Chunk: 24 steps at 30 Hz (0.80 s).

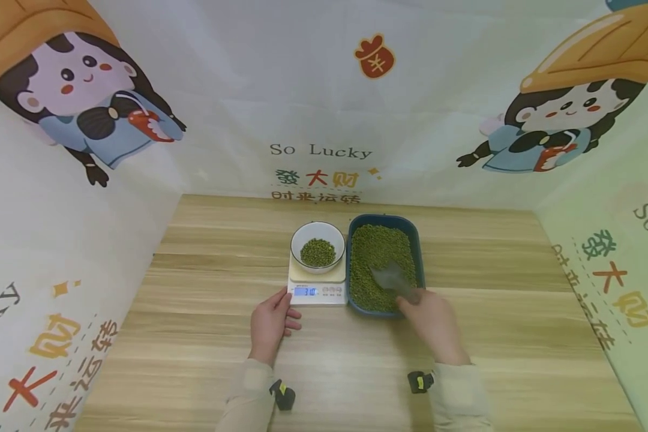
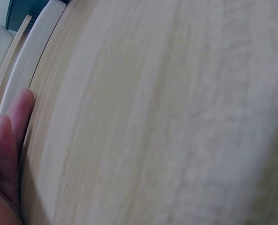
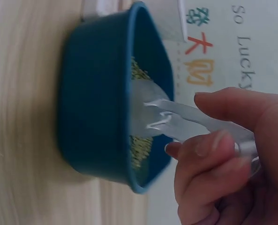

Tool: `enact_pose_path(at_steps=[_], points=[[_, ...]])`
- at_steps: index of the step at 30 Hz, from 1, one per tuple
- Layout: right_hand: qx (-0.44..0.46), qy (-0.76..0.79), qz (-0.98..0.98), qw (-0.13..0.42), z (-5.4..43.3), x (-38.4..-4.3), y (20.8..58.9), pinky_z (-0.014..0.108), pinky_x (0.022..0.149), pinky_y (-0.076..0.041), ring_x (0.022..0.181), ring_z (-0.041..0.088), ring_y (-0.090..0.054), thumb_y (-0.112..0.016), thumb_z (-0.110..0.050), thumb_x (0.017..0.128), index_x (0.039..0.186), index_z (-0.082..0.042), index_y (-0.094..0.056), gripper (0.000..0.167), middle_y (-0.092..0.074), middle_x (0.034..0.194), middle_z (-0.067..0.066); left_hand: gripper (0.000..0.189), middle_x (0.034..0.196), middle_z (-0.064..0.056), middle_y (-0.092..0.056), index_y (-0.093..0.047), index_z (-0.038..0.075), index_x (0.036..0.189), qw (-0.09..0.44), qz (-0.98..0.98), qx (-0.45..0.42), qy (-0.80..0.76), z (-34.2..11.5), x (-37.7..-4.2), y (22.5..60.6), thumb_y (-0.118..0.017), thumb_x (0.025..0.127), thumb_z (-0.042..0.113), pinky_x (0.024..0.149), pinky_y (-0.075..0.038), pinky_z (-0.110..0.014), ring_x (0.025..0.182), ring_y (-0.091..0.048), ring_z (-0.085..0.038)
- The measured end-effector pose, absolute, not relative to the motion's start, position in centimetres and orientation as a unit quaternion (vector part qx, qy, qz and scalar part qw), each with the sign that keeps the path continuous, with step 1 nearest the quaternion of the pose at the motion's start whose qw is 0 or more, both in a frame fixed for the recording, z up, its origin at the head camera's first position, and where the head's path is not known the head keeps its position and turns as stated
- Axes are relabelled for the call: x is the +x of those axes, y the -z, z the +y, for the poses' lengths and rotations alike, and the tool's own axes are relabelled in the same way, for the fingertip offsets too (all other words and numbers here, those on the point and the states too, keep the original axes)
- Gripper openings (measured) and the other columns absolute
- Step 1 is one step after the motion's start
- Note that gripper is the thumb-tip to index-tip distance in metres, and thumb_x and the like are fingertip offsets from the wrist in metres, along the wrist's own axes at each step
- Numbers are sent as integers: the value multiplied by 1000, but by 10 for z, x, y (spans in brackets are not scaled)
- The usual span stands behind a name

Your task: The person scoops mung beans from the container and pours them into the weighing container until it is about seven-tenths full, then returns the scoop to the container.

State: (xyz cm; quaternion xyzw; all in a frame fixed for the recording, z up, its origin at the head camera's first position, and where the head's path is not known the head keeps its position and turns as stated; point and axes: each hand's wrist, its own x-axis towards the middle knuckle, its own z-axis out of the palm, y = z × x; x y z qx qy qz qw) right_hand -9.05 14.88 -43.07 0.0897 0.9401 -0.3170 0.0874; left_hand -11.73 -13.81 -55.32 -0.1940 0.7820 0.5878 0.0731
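Observation:
My right hand (image 1: 434, 321) grips the handle of a translucent plastic scoop (image 3: 143, 108), its fingers curled around it. The scoop's blade is down at the green beans (image 1: 375, 246) inside a dark blue rectangular tub (image 3: 94, 93). My left hand (image 1: 270, 324) rests at the near-left corner of a white kitchen scale (image 1: 315, 294), fingertips (image 2: 24, 101) along its front edge. The scale's lit display reads about 310, its decimal point unclear. On its platform stands a white bowl (image 1: 317, 231) with a dark rim, holding a small heap of green beans.
Scale and tub stand side by side on a wood-grain table (image 1: 335, 366). Behind and at both sides rise light printed cloth walls (image 1: 237, 120). Black wrist cameras (image 1: 283, 396) sit on both sleeves. A few stray specks lie near the tub's far rim.

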Motion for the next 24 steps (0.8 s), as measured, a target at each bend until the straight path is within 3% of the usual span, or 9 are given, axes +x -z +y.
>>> enact_pose_path(at_steps=[4, 7, 9, 24], points=[[82, 311, 943, 89, 145, -96, 441, 35, 54, -47, 64, 23, -56, -53, -33, 86, 94, -1, -62, 34, -62, 77, 12, 40, 69, -5, -65, -51, 19, 127, 72, 783, -192, -587, -138, -117, 552, -48, 91, 37, 43, -52, -30, 52, -63, -19], [89, 321, 939, 87, 142, -100, 446, 28, 42, -36, 48, 16, -43, -53, -31, 87, 73, -7, -57, 28, -50, 57, 3, 39, 69, -5, -65, -51, 19, 127, 71, 782, -192, -589, -138, -116, 550, -48, 92, 36, 44, -52, -32, 53, -63, -20], [91, 326, 937, 81, 141, -102, 447, 27, 39, -34, 45, 16, -40, -51, -30, 87, 68, -9, -53, 28, -47, 54, 2, 39, 69, -5, -65, -50, 18, 127, 72, 782, -191, -588, -138, -116, 549, -48, 92, 35, 44, -52, -32, 53, -63, -19], [95, 316, 944, -2, 129, -123, 481, 29, 41, -36, 46, 17, -45, -53, -32, 86, 80, -9, -60, 25, -50, 54, 1, 39, 68, -5, -64, -50, 18, 127, 69, 779, -191, -593, -138, -115, 551, -48, 92, 34, 43, -52, -31, 52, -63, -20]])
